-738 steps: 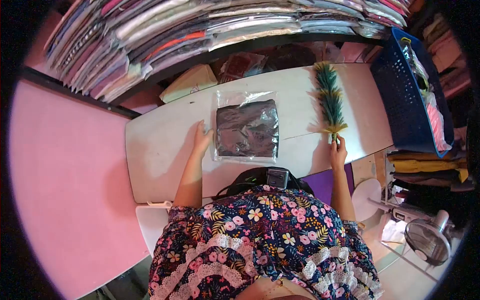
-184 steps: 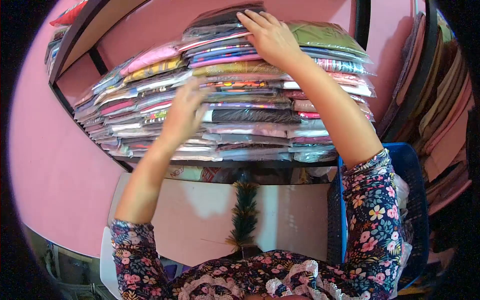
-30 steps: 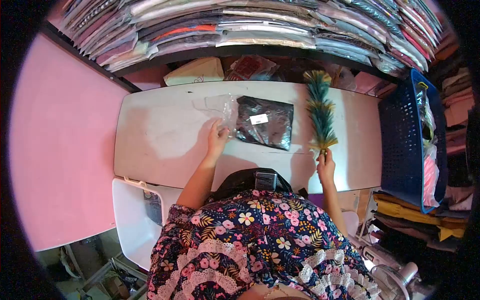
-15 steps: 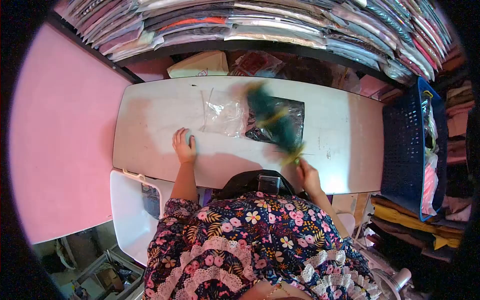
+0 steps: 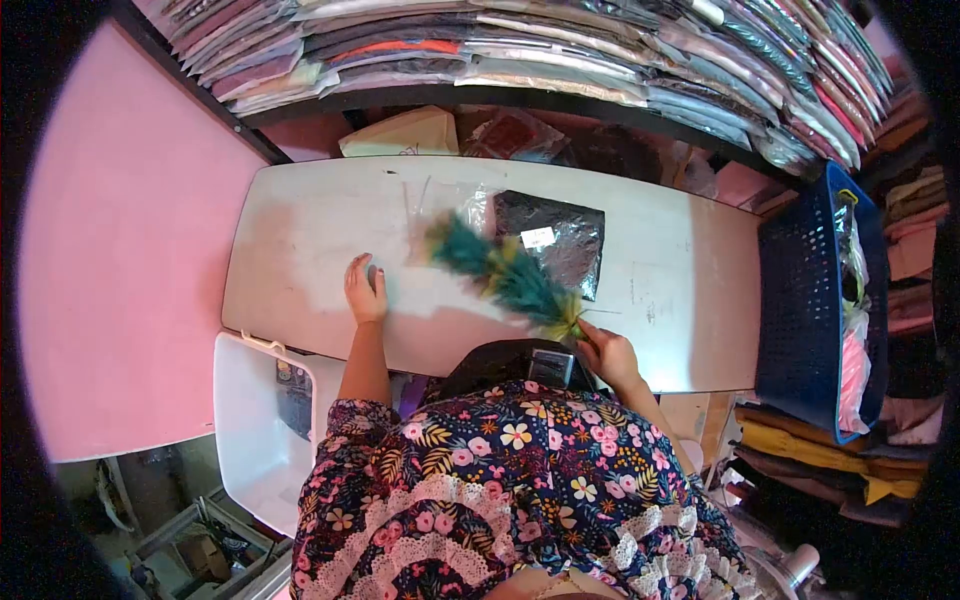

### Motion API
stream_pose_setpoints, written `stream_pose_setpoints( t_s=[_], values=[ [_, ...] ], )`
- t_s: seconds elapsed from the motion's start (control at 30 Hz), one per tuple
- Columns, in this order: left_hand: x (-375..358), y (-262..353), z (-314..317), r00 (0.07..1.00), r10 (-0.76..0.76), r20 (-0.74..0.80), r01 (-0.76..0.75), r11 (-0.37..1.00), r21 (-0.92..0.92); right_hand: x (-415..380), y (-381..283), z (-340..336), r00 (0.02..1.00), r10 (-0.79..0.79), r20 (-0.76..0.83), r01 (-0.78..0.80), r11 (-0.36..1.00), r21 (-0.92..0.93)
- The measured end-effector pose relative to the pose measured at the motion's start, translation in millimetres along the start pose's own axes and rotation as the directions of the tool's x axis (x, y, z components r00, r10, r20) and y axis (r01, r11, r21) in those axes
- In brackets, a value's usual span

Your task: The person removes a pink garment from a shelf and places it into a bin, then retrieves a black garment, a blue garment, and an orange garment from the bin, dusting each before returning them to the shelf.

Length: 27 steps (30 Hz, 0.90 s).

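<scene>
A green and yellow duster [image 5: 510,280], a little blurred, slants over the white table [image 5: 320,215]. My right hand [image 5: 607,357] grips its lower end near the front edge. Partly under the duster lies a black item in a clear plastic bag [image 5: 565,240], with a small white label [image 5: 537,237] on it. Left of that, a clear plastic sheet [image 5: 450,199] shows behind the duster's tip. My left hand [image 5: 366,288] rests on the table at the left, fingers slightly apart, with a small greyish thing, too unclear to name, between thumb and fingers.
Stacks of bagged clothes [image 5: 560,50] fill the shelf behind the table. A blue basket [image 5: 800,300] with plastic bags stands at the right, by folded clothes [image 5: 830,455]. A white bin [image 5: 255,420] is at the front left. A pink wall [image 5: 130,250] rises at the left.
The duster has swung left and down across the bagged black item, whose white label now shows. My right hand has shifted slightly left. My left hand has stayed nearly in place.
</scene>
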State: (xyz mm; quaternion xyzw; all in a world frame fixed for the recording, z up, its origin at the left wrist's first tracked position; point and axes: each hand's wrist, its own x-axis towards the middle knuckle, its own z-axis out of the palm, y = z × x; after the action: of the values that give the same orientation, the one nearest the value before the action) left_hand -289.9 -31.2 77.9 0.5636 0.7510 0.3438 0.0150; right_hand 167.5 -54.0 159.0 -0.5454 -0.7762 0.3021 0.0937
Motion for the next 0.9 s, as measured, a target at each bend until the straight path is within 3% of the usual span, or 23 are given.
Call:
stream_pose_setpoints(
  t_s=[0.03, 0.1, 0.13, 0.2, 0.23, 0.27, 0.3, 0.33, 0.4, 0.5, 0.53, 0.6, 0.67, 0.73, 0.8, 0.83, 0.9],
  values=[
    [-0.6, -1.1, 1.5, 1.000, -0.002, -0.008, 0.002, 1.000, 0.003, 2.0, -0.5, 1.5, 1.000, -0.009, 0.000, 0.009, 1.000, -0.001],
    [-0.6, 2.1, 7.1, 0.992, -0.067, -0.110, 0.043, 0.977, -0.209, 5.1, -0.8, 6.1, 0.998, -0.035, 0.049, 0.030, 0.994, 0.107],
    [0.9, 17.1, 3.3, 0.991, -0.065, -0.113, 0.041, 0.978, -0.203, 6.1, 0.0, 4.7, 0.998, -0.040, 0.048, 0.034, 0.993, 0.112],
    [2.7, 52.4, -2.4, 0.949, 0.177, -0.259, -0.176, 0.984, 0.030, 8.3, 2.1, -2.9, 0.969, -0.189, 0.160, 0.172, 0.978, 0.115],
    [1.3, 63.2, -2.6, 0.949, 0.179, -0.261, -0.176, 0.984, 0.034, 11.7, 1.0, -8.9, 0.968, -0.193, 0.159, 0.176, 0.977, 0.117],
    [-2.4, 73.2, -3.4, 0.959, 0.282, 0.006, -0.282, 0.959, 0.037, 17.3, -0.6, -17.0, 0.987, -0.133, 0.085, 0.124, 0.986, 0.108],
    [-7.5, 81.3, -1.8, 0.891, 0.363, 0.272, -0.379, 0.925, 0.010, 22.7, -1.6, -24.4, 0.997, -0.072, 0.011, 0.071, 0.992, 0.102],
    [-12.5, 90.1, 0.9, 0.856, 0.363, 0.369, -0.408, 0.911, 0.051, 27.4, -0.7, -30.1, 0.999, 0.035, -0.017, -0.033, 0.995, 0.095],
    [-17.3, 89.8, 6.5, 0.791, 0.387, 0.474, -0.460, 0.887, 0.042, 34.7, -2.7, -49.5, 0.996, -0.030, -0.081, 0.038, 0.994, 0.102],
    [-22.0, 77.6, 11.5, 0.772, 0.245, 0.586, -0.387, 0.913, 0.128, 37.7, -5.6, -70.8, 0.995, -0.081, 0.061, 0.085, 0.994, -0.069],
    [-21.7, 79.6, 10.2, 0.771, 0.248, 0.586, -0.390, 0.912, 0.127, 38.7, -7.4, -75.4, 0.986, -0.070, 0.150, 0.094, 0.982, -0.162],
    [-22.7, 86.4, 6.0, 0.838, 0.334, 0.432, -0.395, 0.917, 0.058, 45.2, -16.5, -82.0, 0.992, -0.037, 0.121, 0.065, 0.971, -0.231],
    [-23.8, 87.7, 4.7, 0.849, 0.343, 0.401, -0.395, 0.917, 0.052, 51.9, -24.0, -83.4, 0.994, 0.103, -0.043, -0.110, 0.966, -0.235],
    [-24.6, 87.1, 3.0, 0.860, 0.354, 0.369, -0.398, 0.916, 0.049, 56.3, -30.0, -78.1, 0.995, 0.095, -0.043, -0.103, 0.965, -0.241],
    [-25.4, 86.1, 1.8, 0.865, 0.335, 0.374, -0.379, 0.924, 0.048, 55.9, -35.1, -74.8, 0.984, -0.064, 0.168, 0.098, 0.974, -0.205],
    [-27.7, 81.6, 2.9, 0.864, 0.337, 0.375, -0.382, 0.923, 0.050, 54.8, -39.6, -77.4, 0.972, -0.055, 0.228, 0.102, 0.974, -0.201],
    [-28.5, 78.5, 4.2, 0.854, 0.310, 0.418, -0.376, 0.923, 0.084, 58.1, -38.7, -77.6, 0.989, -0.017, 0.144, 0.046, 0.978, -0.201]
  ],
)
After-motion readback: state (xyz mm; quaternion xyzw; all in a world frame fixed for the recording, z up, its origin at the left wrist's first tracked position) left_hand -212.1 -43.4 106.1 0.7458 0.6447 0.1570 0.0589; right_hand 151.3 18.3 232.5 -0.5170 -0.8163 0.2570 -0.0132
